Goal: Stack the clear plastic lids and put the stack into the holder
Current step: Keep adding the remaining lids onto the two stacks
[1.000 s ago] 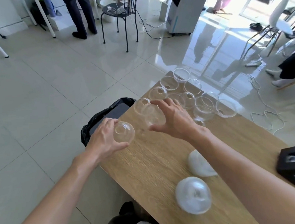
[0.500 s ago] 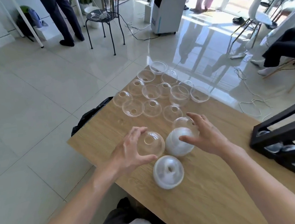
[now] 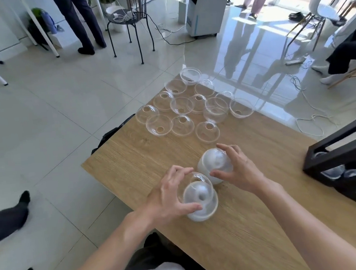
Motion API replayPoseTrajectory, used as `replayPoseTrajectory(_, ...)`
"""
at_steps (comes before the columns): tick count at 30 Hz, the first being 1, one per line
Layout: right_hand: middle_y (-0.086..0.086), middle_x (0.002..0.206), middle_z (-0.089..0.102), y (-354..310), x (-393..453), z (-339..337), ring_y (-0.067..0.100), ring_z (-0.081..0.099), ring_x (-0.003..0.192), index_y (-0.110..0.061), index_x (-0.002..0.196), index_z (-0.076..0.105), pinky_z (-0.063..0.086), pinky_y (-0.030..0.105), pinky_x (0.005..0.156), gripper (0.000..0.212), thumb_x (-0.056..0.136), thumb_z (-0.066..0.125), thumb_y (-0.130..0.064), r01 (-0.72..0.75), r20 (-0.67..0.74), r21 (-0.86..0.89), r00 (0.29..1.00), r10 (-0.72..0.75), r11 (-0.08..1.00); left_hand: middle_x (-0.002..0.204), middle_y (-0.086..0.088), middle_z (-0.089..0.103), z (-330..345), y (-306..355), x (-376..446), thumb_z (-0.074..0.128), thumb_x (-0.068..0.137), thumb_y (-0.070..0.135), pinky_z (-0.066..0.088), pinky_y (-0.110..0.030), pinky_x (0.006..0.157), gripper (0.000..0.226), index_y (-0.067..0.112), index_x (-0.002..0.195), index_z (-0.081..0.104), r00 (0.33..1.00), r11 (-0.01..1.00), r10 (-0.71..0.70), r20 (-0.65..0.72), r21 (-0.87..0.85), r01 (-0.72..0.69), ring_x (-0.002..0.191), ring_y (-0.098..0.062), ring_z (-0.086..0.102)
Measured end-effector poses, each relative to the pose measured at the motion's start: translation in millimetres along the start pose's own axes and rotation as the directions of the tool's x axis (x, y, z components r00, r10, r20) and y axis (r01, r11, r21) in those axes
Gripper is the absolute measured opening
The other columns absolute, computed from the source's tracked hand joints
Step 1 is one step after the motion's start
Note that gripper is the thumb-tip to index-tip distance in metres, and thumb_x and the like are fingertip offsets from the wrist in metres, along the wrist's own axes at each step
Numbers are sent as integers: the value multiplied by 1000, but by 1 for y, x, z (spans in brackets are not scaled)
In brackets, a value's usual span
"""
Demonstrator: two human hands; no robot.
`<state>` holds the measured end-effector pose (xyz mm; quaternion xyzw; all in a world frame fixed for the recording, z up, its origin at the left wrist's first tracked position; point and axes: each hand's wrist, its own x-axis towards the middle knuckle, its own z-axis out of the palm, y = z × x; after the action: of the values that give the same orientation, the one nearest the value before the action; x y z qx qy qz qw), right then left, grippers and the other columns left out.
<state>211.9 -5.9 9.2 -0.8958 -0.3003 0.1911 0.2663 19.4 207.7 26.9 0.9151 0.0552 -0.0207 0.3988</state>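
1. Head view shows the left hand (image 3: 167, 198) low in the centre of the frame, its fingers and thumb curled around a single clear lid (image 3: 198, 181) that sits tilted on top of the near stack (image 3: 200, 201) of domed lids on the counter (image 3: 257, 235).
2. The right hand (image 3: 238, 170), just above and to the right, curls its thumb and fingers around a second stack (image 3: 215, 165) standing just beside the first.
3. To do this step well, the person likely needs to level the tilted lid, centre its hole over the dome below, and press lightly until it nests, while the right hand steadies its own stack.
4. Loose lids (image 3: 192, 110) lie clustered at the counter's far edge, upper centre, some dome up, some rim up.
5. The black holder (image 3: 342, 157) stands at the right edge; several clear lids appear to lie in its slots already, though their number cannot be told.
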Motion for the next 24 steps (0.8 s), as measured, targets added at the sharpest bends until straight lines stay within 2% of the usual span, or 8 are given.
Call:
replayPoseTrajectory(5, -20, 145, 36, 4, -3, -5, 2, 45, 124, -46, 153, 26, 40, 28, 97, 104, 67, 76, -77, -3, 17, 45, 1000, 2, 999, 131, 33, 34, 27, 6, 0, 76, 65, 74, 46, -19, 88, 86, 47, 136, 33, 999, 999, 30, 16, -26, -30, 119, 11, 44)
replayPoseTrajectory(9, -21, 147, 35, 9, -7, -9, 5, 49, 128, -42, 155, 27, 47, 34, 105, 107, 67, 77, -77, -5, 20, 75, 1000, 3, 997, 137, 32, 29, 36, 2, -1, 74, 69, 71, 47, -26, 99, 88, 43, 141, 32, 998, 999, 40, 56, -11, -39, 126, 5, 41)
replayPoseTrajectory(14, -21, 146, 40, 13, -9, -13, 4, 51, 128, -42, 154, 32, 49, 39, 108, 97, 72, 76, -72, 29, 48, 86, 998, -33, 996, 138, 34, 30, 36, -3, -3, 78, 72, 65, 42, -21, 102, 88, 42, 144, 33, 997, 999, 35, 62, -41, -33, 126, 7, 41)
replayPoseTrajectory(18, -23, 143, 41, 14, -8, -13, 7, 58, 120, -44, 151, 35, 54, 36, 102, 92, 74, 81, -64, 29, 57, 131, 998, -37, 991, 140, 36, 33, 34, -7, -4, 78, 70, 68, 43, -20, 101, 88, 45, 143, 34, 997, 998, 25, 67, -53, -22, 127, 9, 42)
replayPoseTrajectory(21, -25, 140, 43, 16, -8, -12, 3, 56, 123, -42, 151, 37, 52, 32, 105, 89, 76, 84, -56, 48, 45, 148, 997, -56, 988, 140, 37, 34, 33, -9, -4, 78, 69, 70, 42, -19, 100, 89, 46, 143, 35, 997, 999, 16, 75, -52, -12, 127, 12, 41)
replayPoseTrajectory(24, -26, 137, 43, 17, -7, -11, 2, 57, 120, -44, 149, 35, 52, 29, 103, 89, 75, 83, -57, 49, 47, 113, 997, -54, 992, 141, 37, 35, 32, -11, -3, 76, 67, 74, 44, -22, 104, 91, 47, 143, 34, 996, 999, 7, 94, -40, -4, 128, 9, 44)
